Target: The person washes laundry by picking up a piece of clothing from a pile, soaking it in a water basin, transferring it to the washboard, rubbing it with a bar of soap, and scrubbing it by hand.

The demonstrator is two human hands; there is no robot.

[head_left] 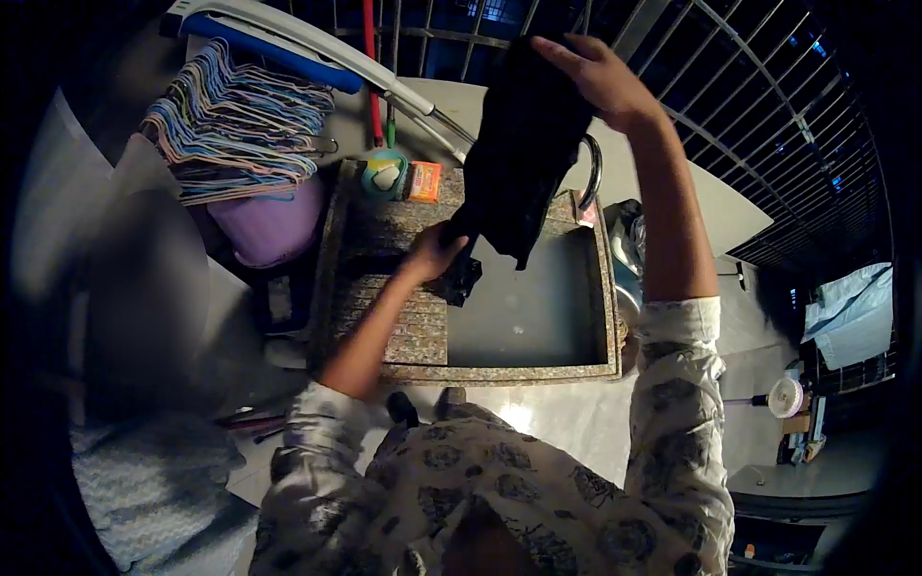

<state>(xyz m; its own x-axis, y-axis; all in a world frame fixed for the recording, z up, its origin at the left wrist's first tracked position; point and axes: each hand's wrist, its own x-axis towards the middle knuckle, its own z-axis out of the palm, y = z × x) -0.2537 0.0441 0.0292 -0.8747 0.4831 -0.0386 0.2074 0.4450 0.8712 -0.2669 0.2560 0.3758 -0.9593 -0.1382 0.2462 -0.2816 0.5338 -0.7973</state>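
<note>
A black cloth [523, 144] hangs stretched between my two hands above a stone sink with cloudy water [538, 312]. My right hand [607, 82] is raised at the top, its fingers closed on the cloth's upper edge. Lower down, my left hand [434, 254] grips the cloth's lower left part over the ribbed washboard [408, 322]. Part of the dark fabric bunches below that hand. The curved metal faucet [593, 173] is partly hidden behind the cloth. An orange soap packet [424, 181] and a teal bowl [385, 175] stand on the sink's back left ledge.
Many wire hangers [240, 125] lie over a purple bucket [269, 223] at the left. Metal window bars [768, 96] run behind the sink. A red pole [372, 77] leans at the back. Grey fabric [154, 490] is at the lower left.
</note>
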